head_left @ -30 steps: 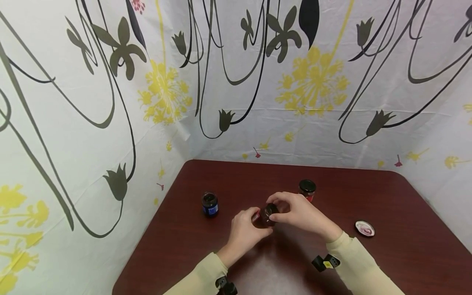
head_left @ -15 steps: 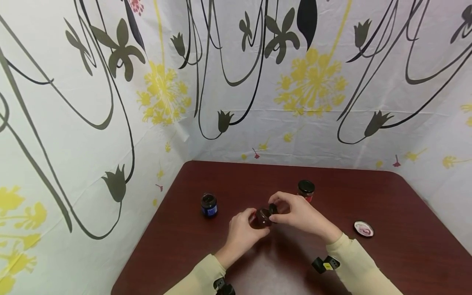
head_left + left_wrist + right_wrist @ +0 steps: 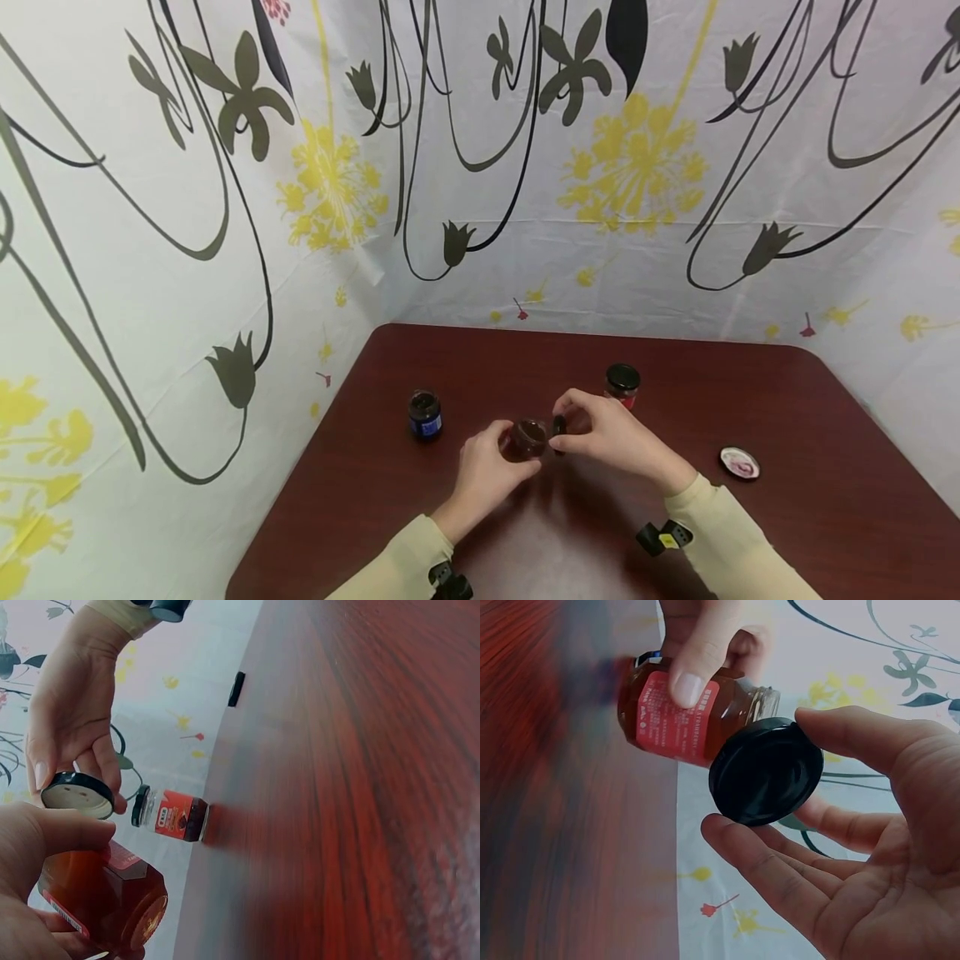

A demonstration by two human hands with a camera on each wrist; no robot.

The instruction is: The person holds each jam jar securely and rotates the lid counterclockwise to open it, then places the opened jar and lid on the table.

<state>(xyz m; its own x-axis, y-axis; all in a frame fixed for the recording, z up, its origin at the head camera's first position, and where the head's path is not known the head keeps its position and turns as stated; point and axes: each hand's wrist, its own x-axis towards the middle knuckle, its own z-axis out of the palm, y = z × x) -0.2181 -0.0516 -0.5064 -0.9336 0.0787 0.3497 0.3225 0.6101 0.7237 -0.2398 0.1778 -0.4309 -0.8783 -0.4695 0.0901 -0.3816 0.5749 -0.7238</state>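
My left hand [image 3: 486, 471] grips a glass jam jar [image 3: 679, 716] with a red label, held tilted above the table. In the head view its open mouth shows, with dark red jam inside. My right hand [image 3: 607, 433] pinches a black screw lid [image 3: 766, 772] by its rim, between thumb and fingers. The lid is off the jar, just beside its mouth. Seen from the left wrist, the lid's pale inner face [image 3: 76, 796] carries a few reddish spots.
A blue-labelled jar [image 3: 426, 416] without a lid stands at the left on the dark red table [image 3: 337, 517]. Behind my right hand stands a black-lidded jar [image 3: 622, 382] with a red label. A loose lid [image 3: 739, 463] lies inner side up at the right.
The lid has come away from the jar's mouth, leaving a gap between them. My left hand has drawn the jar slightly left; the right hand with the lid has shifted slightly right.
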